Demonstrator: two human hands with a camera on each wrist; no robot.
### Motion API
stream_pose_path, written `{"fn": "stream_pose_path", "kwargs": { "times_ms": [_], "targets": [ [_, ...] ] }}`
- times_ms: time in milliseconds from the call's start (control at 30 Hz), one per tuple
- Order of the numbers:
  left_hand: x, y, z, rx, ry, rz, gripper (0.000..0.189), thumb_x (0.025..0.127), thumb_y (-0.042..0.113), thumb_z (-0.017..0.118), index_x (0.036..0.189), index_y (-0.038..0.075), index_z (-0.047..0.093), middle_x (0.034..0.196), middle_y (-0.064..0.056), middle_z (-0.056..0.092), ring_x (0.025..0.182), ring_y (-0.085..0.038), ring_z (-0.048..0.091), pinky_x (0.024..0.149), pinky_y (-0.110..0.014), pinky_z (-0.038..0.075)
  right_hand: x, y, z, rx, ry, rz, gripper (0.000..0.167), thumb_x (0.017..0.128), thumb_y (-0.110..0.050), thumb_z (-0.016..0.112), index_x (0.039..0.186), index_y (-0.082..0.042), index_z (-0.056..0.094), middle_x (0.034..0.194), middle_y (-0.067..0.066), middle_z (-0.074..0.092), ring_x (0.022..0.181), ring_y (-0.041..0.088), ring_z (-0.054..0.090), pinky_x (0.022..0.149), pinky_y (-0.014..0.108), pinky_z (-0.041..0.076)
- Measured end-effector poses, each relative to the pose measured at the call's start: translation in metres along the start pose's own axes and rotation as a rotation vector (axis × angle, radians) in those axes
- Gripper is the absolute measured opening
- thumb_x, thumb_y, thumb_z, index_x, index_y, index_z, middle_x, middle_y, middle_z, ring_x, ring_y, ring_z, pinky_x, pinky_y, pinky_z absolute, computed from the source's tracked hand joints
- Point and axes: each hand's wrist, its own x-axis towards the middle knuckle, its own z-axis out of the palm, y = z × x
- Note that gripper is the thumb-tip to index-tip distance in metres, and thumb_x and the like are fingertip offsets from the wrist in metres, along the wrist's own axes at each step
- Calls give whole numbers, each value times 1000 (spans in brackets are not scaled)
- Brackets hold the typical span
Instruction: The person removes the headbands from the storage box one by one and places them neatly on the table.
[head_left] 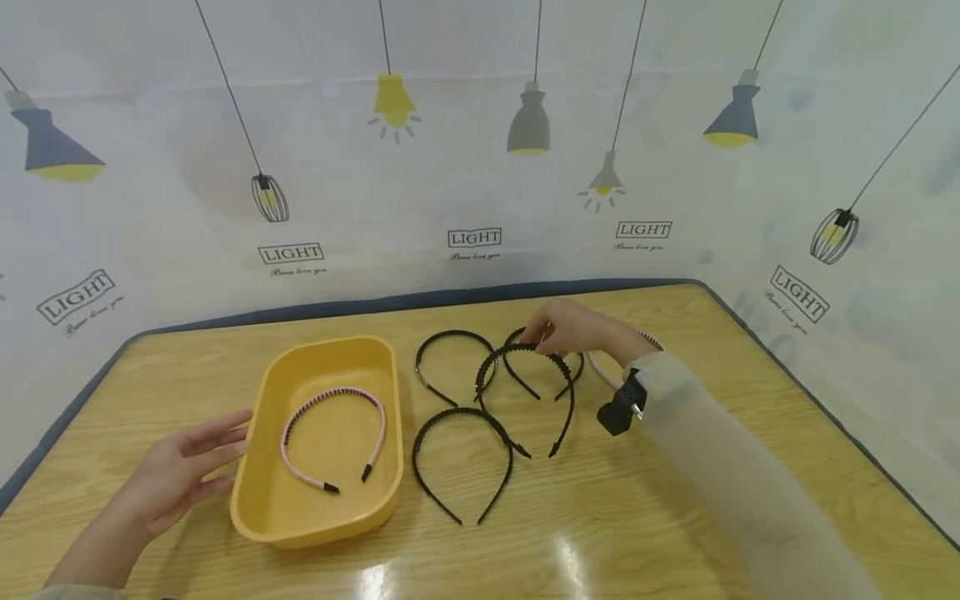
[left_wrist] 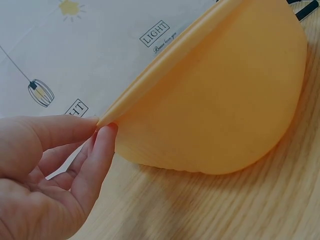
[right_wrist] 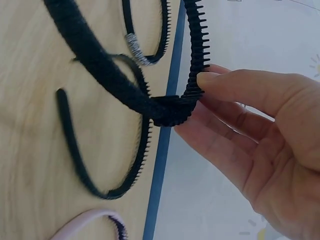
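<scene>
My left hand (head_left: 180, 467) is at the left side of a yellow tray (head_left: 398, 417); in the left wrist view its thumb and forefinger pinch the tray's rim (left_wrist: 150, 75). Inside the tray lies a pink headband (head_left: 341, 392) with dark teeth. My right hand (head_left: 566, 329) pinches the top of a black toothed headband (right_wrist: 95, 60) between thumb and fingers, its two ends hanging down. Behind it lies another black headband (right_wrist: 145, 135). The right wrist view also catches a black headband with a silvery ornament (right_wrist: 134, 46).
On the wooden table (head_left: 637, 525), one more black headband (head_left: 461, 411) lies right of the tray. A second pink headband (head_left: 600, 371) is partly hidden by my right forearm. A pale cloth printed with lamps (head_left: 480, 167) rises behind the table's dark-blue edge.
</scene>
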Motion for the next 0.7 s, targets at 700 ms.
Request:
{"fn": "stream_pose_path", "kwargs": {
  "times_ms": [700],
  "targets": [
    [-1,3,1,-24,-7,-22,37,93,4,52,107,35,65,103,9,62,91,-7,61,68,-28,54,-31,31,10,24,-31,-14,27,85,3,60,112,4,63,102,14,64,87,24,62,66,32,54]
  ]
}}
